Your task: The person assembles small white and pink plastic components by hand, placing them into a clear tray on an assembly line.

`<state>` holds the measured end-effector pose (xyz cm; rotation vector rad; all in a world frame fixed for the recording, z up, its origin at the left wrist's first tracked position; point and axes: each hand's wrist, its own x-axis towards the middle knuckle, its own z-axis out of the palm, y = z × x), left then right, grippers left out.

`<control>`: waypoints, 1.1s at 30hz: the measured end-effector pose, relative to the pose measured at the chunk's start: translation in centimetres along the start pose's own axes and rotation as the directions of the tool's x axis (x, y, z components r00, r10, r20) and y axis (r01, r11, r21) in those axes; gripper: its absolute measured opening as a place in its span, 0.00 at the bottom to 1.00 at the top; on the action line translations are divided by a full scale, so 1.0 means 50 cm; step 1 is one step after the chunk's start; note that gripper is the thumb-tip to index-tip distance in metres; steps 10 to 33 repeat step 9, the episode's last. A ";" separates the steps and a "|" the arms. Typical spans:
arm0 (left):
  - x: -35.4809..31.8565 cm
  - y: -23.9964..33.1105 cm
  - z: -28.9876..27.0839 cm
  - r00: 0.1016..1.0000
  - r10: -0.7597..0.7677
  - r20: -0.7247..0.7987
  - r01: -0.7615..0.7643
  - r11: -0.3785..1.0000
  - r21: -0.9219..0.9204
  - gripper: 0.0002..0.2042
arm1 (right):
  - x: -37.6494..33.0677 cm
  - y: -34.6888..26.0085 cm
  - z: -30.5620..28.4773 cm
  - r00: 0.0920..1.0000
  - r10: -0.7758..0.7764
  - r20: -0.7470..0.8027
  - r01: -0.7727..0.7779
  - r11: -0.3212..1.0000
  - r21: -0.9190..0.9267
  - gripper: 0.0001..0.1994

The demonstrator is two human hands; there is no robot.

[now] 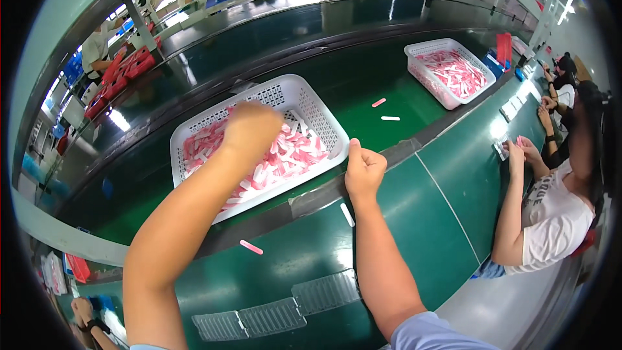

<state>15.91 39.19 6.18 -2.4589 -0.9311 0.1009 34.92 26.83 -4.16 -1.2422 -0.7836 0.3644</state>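
Note:
A white perforated plastic basket (315, 109) sits in front of me on the green conveyor belt (372, 131), heaped with small flat pink and white strips (282, 161) with rounded ends. Over the heap is my left hand (253, 128), slightly blurred, its fingers turned down and hidden from view. My right hand (365, 167) is closed in a fist beside the basket's right corner, thumb on top. Whatever its fingers may hold cannot be seen. Below that fist, a white strip (347, 214) lies at the belt's near edge. A pink strip (251, 247) rests on the green worktop (304, 236).
Clear ribbed plastic trays (272, 316) lie in a row near me. Farther right, a second white basket (414, 68) holds similar strips, with two loose strips on the belt between the baskets. Co-workers (544, 214) sit along the right side. Metal posts and rails frame the belt.

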 end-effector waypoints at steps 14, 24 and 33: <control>-0.109 -0.041 -0.111 0.967 -0.244 0.067 0.216 0.655 -0.724 0.12 | 0.007 -0.017 0.001 0.996 -0.066 -0.068 0.067 0.998 0.021 0.29; -0.109 -0.041 -0.111 0.967 -0.244 0.067 0.216 0.655 -0.724 0.12 | 0.007 -0.017 0.001 0.996 -0.066 -0.068 0.067 0.998 0.021 0.29; -0.109 -0.041 -0.111 0.967 -0.244 0.067 0.216 0.655 -0.724 0.12 | 0.007 -0.017 0.001 0.996 -0.066 -0.068 0.067 0.998 0.021 0.29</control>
